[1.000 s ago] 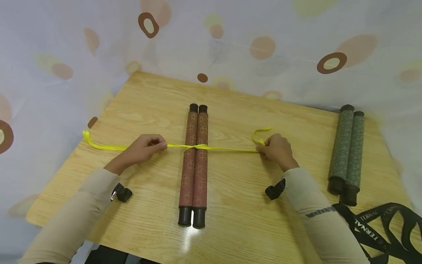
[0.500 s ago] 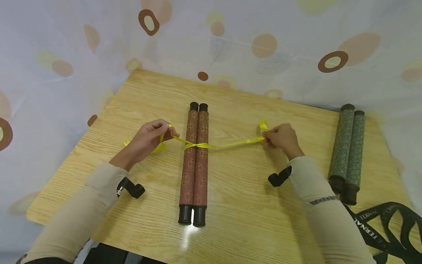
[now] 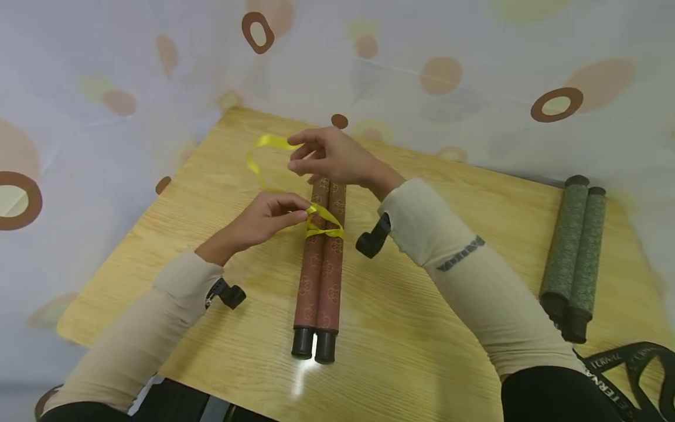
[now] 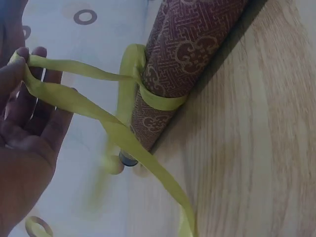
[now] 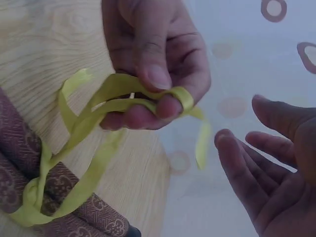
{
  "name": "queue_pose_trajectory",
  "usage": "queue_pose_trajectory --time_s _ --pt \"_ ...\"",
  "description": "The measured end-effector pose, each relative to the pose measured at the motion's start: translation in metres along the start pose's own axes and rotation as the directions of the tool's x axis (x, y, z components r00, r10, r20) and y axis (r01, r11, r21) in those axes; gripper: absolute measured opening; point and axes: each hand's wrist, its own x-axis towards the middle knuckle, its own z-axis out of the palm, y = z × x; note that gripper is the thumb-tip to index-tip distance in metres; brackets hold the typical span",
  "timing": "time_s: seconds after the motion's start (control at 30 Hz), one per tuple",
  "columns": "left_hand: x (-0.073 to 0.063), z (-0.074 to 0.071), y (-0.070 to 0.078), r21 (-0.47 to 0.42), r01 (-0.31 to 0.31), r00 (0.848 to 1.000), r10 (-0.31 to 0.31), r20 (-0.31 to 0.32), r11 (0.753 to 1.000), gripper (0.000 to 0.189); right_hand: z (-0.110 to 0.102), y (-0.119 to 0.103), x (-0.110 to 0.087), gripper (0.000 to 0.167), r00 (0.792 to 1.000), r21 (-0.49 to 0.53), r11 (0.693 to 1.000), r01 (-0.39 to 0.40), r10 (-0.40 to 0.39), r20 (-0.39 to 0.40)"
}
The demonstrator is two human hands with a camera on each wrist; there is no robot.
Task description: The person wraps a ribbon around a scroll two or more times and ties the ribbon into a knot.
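Two reddish-brown patterned scrolls (image 3: 317,281) with black end knobs lie side by side on the table, bound around the middle by a yellow ribbon (image 3: 326,233). Left of the binding, my left hand (image 3: 255,221) pinches a loop of that ribbon between thumb and fingers; in the right wrist view the loop of ribbon (image 5: 183,98) pokes out past the fingertips. Above the scrolls' far part is my right hand (image 3: 337,157), thumb and fingers apart, covering their far ends in the head view. A loose length of ribbon (image 3: 255,157) arcs beside its fingertips, apparently ungripped.
Two green scrolls (image 3: 572,252) lie together at the table's right side. Near them is a black lettered strap (image 3: 612,358). A patterned curtain (image 3: 401,35) hangs behind the wooden table (image 3: 422,328). Small black cameras sit at both wrists.
The right hand has swung left from the far right, over the scrolls, and no longer pinches its ribbon end. The left hand now pinches the ribbon in a loop close to the binding.
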Motion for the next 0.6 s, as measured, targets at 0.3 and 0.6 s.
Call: queue_pose_trajectory --time_s 0.3,0.6 --pt "0.018 0.012 0.015 0.211 -0.004 0.998 0.017 -0.061 0.978 0.021 0.006 0.027 -0.052 0.02 0.995 -0.192 0.981 0.012 0.008 0.1" --pt "0.02 -0.002 0.006 0.22 0.11 0.994 -0.101 -0.051 0.969 0.017 0.017 0.029 -0.052 0.013 0.997 -0.199 0.978 -0.061 0.051 -0.052"
